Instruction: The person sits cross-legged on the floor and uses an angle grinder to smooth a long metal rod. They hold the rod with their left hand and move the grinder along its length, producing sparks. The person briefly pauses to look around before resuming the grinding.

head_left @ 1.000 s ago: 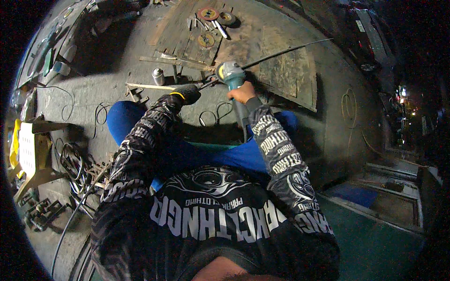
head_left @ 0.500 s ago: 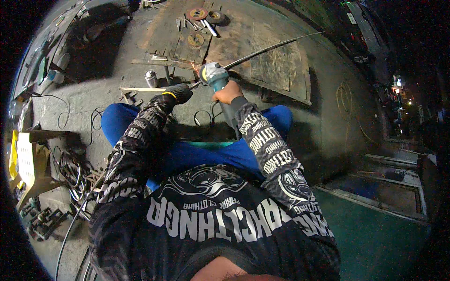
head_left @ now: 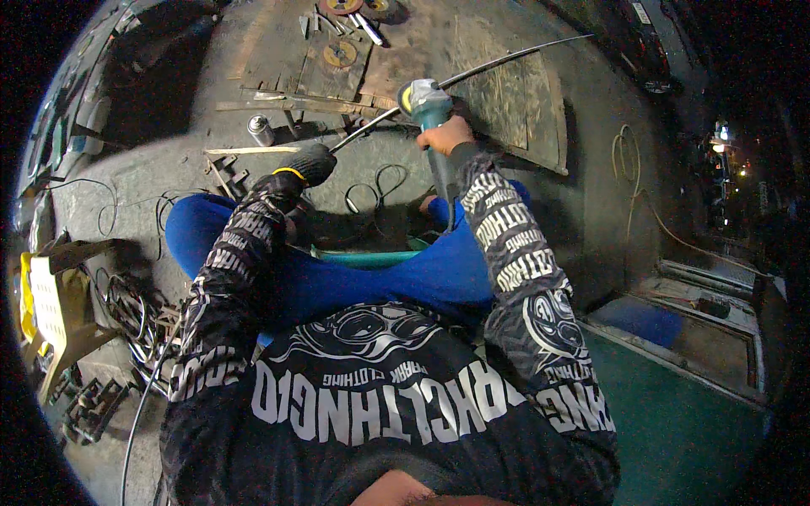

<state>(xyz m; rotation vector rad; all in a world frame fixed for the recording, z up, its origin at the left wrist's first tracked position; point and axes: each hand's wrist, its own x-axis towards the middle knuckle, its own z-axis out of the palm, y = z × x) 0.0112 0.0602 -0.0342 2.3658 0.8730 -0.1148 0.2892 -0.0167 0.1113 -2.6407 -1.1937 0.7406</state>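
My bare right hand [head_left: 447, 135] is wrapped round the body of a teal and grey angle grinder [head_left: 434, 108]. Its head, with a yellowish disc, sits over a long thin metal rod [head_left: 369, 128]; whether the disc touches the rod I cannot tell. My left hand [head_left: 309, 164], in a dark glove with a yellow cuff edge, is closed round the rod's near end. From there the rod slants away to the far right, passing under the grinder head and over the wooden board.
A worn wooden board [head_left: 506, 110] lies ahead, with discs [head_left: 339, 55] and small metal tools [head_left: 369, 29] on its far part. A spray can [head_left: 260, 131] stands left of it. Looped cable [head_left: 371, 190] lies between my knees. A yellow-cream chair [head_left: 63, 308] is at left.
My right hand and the grinder have moved right and slightly away along the rod. Sparks seen earlier at the disc no longer show. My left hand has shifted slightly left.
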